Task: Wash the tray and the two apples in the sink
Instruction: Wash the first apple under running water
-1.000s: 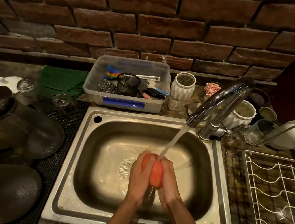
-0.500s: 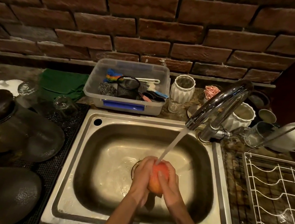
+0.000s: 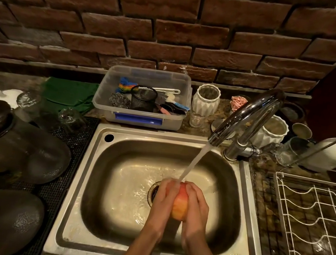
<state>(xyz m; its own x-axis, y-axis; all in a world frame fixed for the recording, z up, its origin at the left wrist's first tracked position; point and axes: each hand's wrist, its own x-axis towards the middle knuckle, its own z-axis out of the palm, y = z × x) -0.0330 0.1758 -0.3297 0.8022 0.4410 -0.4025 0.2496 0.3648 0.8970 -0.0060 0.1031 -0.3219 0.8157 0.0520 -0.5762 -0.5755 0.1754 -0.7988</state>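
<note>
A red and yellow apple [image 3: 179, 204] is held over the steel sink [image 3: 115, 249], pressed between both palms. My left hand [image 3: 161, 204] wraps its left side and my right hand [image 3: 195, 211] wraps its right side. A stream of water [image 3: 195, 162] runs from the chrome tap [image 3: 248, 115] onto the top of the apple and my fingers. No second apple and no tray show in this view.
A clear plastic tub [image 3: 143, 115] of scrubbers and brushes stands behind the sink. Upturned glass bowls [image 3: 36, 154] rest on a black mat at the left. A white wire rack [image 3: 316, 230] lies at the right. White ribbed jars [image 3: 206, 99] stand by the brick wall.
The apple has turned between my palms under the stream, and my right fingers, which lay over its front half a second ago, now sit along its right side.
</note>
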